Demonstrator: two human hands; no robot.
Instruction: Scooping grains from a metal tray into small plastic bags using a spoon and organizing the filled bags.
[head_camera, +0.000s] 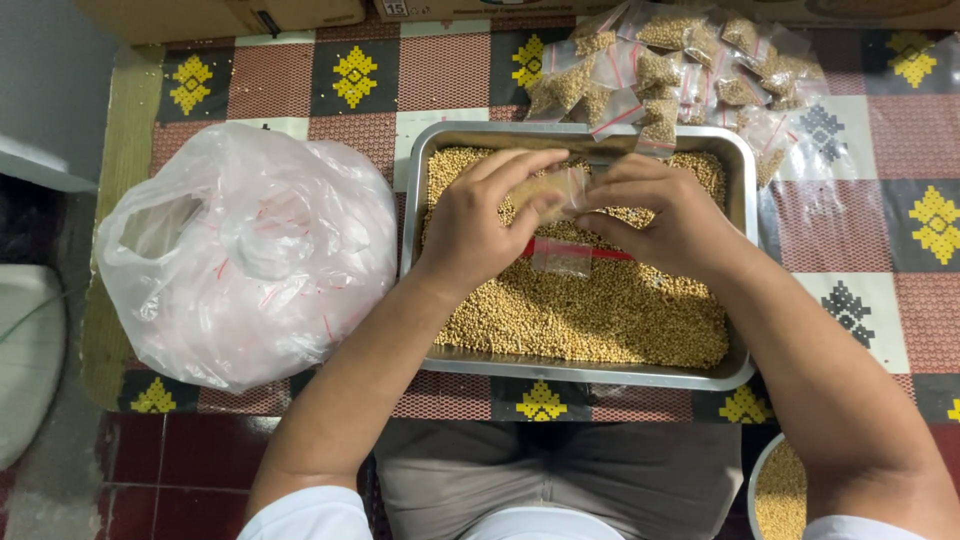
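Head view, only one supplied. Two hands are seen over one metal tray (420, 200) filled with small yellow-tan beans (600, 310). One small clear zip bag (558, 195), partly filled with beans, is held above the tray's centre: left hand (480, 220) at the bag's 9 o'clock, fingers curled together and pinched on it; right hand (660, 215) at its 3 o'clock, fingertips likewise clamped on the bag. A red sealing strip (580, 250) is visible just below the hands, at 6 o'clock of the bag. One pile of filled small bags (680, 70) is laid at 1 o'clock of the tray, touching its far rim; exact count cannot be told, well over ten. One large white plastic bag (250, 250), crumpled and open-mouthed, is set at 9 o'clock, just beside the tray. One round container of beans (780, 490) is partly seen at 5 o'clock, at the frame edge. Surface: table covered by a checked cloth (440, 70), red, white and black squares with yellow diamond motifs. Cardboard boxes (220, 15) are lined at 12 o'clock. Dark red floor tiles (180, 460) are seen at 7 o'clock.
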